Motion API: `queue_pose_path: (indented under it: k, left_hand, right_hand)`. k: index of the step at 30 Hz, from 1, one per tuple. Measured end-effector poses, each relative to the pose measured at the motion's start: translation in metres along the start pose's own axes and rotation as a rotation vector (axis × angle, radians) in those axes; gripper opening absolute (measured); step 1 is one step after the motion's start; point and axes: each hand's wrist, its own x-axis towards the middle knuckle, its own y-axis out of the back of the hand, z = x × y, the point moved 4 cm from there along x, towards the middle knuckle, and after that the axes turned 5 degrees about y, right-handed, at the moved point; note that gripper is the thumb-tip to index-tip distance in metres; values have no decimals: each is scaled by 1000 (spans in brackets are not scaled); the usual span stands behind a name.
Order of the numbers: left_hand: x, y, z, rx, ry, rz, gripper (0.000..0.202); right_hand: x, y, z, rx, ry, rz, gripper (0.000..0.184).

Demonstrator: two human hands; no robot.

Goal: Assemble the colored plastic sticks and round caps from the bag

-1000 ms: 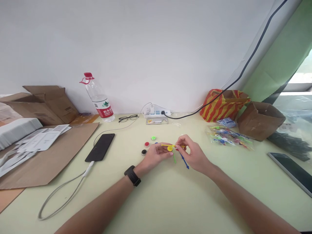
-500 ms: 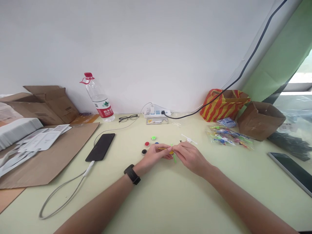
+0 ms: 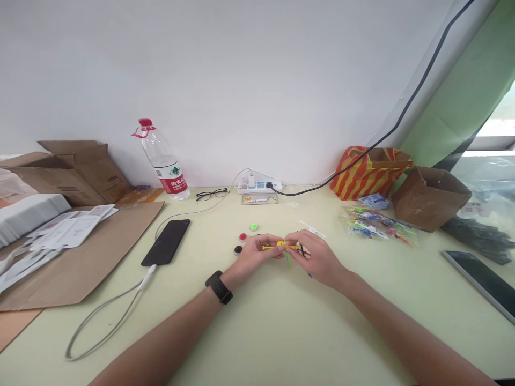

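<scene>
My left hand (image 3: 256, 255), with a black watch (image 3: 218, 287) on its wrist, pinches a yellow plastic piece (image 3: 268, 247) that has a round middle and thin arms. My right hand (image 3: 319, 261) closes on the other side of the same piece, fingertips nearly meeting the left ones. A thin green rod (image 3: 288, 261) crosses behind the yellow piece and points down toward me. Bits of black, red and blue plastic show about my right fingers; whether they are held or lie behind is unclear. Beyond the hands lie a green disc (image 3: 253, 227), a red disc (image 3: 242, 237), a black disc (image 3: 238, 250) and a white rod piece (image 3: 313, 229).
Left of my hands are a black phone (image 3: 167, 242) on a cable, cardboard (image 3: 116, 257) and a water bottle (image 3: 164, 166). Glasses (image 3: 212, 194) and a power strip (image 3: 259, 185) lie along the wall. On the right are bagged plastic parts (image 3: 374, 224), a striped bag (image 3: 354, 174) and a tablet (image 3: 480, 281).
My right fingers have shifted slightly, so more of the yellow piece shows between the hands. Black, red and blue bits now show by the right fingers. My left hand has hardly moved.
</scene>
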Motion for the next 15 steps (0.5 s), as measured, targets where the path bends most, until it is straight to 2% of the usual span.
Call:
queue_pose_path:
  k: [5,9,15]
  left_hand:
    - [1,0,0,-16,-21,-10,38]
    - [0,-3,0,8,-85,-11,39]
    - [0,-1,-4,101,-151,94,41]
  right_hand:
    - [2,-1,7,222,-181,24,14]
    - [3,-2,9,252,-204,23,16]
    - [1,-2,10,246,-203,67,16]
